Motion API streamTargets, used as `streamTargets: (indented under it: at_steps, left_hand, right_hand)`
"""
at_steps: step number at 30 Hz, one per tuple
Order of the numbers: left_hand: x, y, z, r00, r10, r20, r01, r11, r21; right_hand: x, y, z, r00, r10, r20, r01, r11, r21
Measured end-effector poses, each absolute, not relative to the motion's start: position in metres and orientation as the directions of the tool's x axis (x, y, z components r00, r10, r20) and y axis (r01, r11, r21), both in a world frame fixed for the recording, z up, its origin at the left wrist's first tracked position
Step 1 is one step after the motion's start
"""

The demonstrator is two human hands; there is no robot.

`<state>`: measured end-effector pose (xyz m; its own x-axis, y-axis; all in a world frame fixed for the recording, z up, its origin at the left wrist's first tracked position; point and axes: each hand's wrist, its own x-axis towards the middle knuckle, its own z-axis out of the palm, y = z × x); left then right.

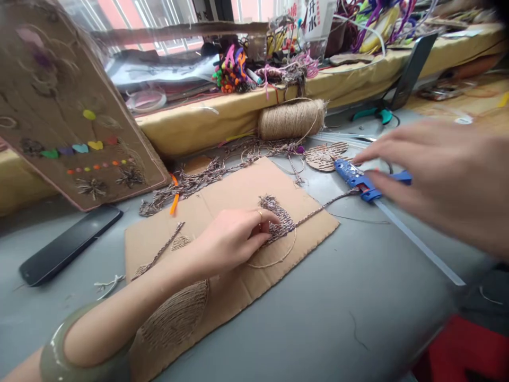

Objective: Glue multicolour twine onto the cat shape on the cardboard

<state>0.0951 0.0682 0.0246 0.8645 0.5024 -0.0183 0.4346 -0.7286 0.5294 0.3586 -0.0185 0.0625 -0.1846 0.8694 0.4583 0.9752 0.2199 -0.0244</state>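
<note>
1. Table [302, 318], grey in colour, is the largest thing and carries the whole work.
2. Brown board [67, 119] with small coloured hearts and dots stands tilted at the far left side.
3. Sheet of cardboard [234, 185] lies flat on the table, in front of the person.
4. Right hand [445, 175] is blurred and is at the glue gun. Its thumb and forefinger are clearly parted; whether they touch the gun, one cannot tell.
5. Left hand [234, 236], with a ring on one finger, rests over the cardboard. Its fingers are curled, the thumb close to them, and the fingertips are at the cord patch; whether they pinch it or only press it, one cannot tell.
6. Phone [71, 246], with dark screen, lies beside the cardboard, at left.
7. Roll of twine [292, 121] lies on its side behind the cardboard.
8. Glue gun [356, 178], which is blue, lies beyond the right edge of the cardboard. From its rear part, a translucent stick [421, 241] extends toward the lower right.
9. Cord patch [284, 220], of mottled braided cord, sits on the upper right part of the cardboard, partly inside a thin curved outline [274, 265]. One cord length runs from it toward the glue gun.
</note>
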Motion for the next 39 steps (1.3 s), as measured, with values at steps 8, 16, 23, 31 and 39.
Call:
streamTargets:
  at_steps: [8, 16, 23, 31, 39]
  left_hand:
    - [0.092, 0.072, 0.018, 0.814, 0.574, -0.090, 0.471, -0.561, 0.681]
    - [0.095, 0.072, 0.017, 0.821, 0.568, -0.060, 0.469, -0.610, 0.639]
    - [0.095, 0.071, 0.019, 0.811, 0.581, -0.070, 0.505, -0.634, 0.586]
    - [0.111, 0.072, 0.026, 0.891, 0.453, -0.001, 0.420, -0.825, 0.379]
    - [0.109, 0.074, 0.019, 0.864, 0.501, 0.055, 0.418, -0.773, 0.477]
  right_hand:
    - [0.299, -0.013, 0.020, -0.557, 0.801, 0.220, 0.823, 0.568, 0.013]
    - [0.282, 0.003, 0.027, -0.717, 0.691, 0.097, 0.680, 0.660, 0.320]
    - [0.328, 0.003, 0.040, -0.497, 0.842, 0.212, 0.852, 0.426, 0.305]
    - [0.322, -0.005, 0.038, -0.539, 0.836, 0.107, 0.842, 0.529, 0.109]
    - [0.278, -0.001, 0.033, -0.471, 0.881, -0.050, 0.869, 0.473, 0.147]
